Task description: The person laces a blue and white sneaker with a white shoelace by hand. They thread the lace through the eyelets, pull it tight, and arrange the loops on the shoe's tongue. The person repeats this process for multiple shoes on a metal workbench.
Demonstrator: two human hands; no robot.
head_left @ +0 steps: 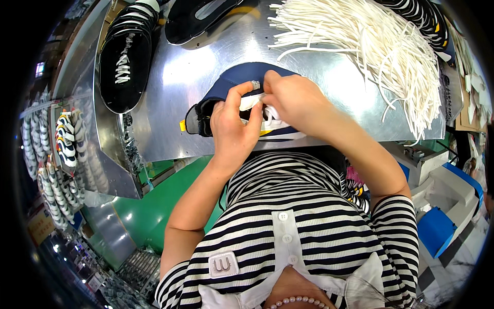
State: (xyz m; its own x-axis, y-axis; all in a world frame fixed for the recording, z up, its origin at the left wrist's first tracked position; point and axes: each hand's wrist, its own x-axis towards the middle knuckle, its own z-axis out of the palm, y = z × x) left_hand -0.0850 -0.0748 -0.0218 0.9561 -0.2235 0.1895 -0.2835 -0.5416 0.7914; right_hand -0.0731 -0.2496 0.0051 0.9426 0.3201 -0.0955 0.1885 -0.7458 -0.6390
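1. The navy shoe (234,77) lies on the metal counter (200,67), at its near edge and just in front of the person's striped shirt (309,216). It is dark blue on top, with a black lining at the opening, a small yellow tab at its left end and a pale sole edge showing below the hands.
2. The left hand (231,129) rests over the shoe's opening. Its fingers are curled and its thumb presses down on a white lace (251,102) lying across the tongue area.
3. The right hand (293,100) sits just beside the left, touching it, fingers clenched on the same white lace above the shoe's middle. A small metal thimble or ring shows at one fingertip.
4. To the right and behind the shoe, a large bundle of loose white laces (381,46) fans across the counter, reaching nearly to its right edge.
5. At the left, a black shoe with white lacing (126,56) stands on a raised side part of the counter, well apart from the navy shoe. Another dark shoe (200,18) lies at the far edge.
6. Bare shiny metal lies between the navy shoe and the black shoes, and between the navy shoe and the lace bundle.
7. The counter's near edge runs right under the hands; below it are a green surface (149,211) and, lower right, blue and white boxes (442,206).
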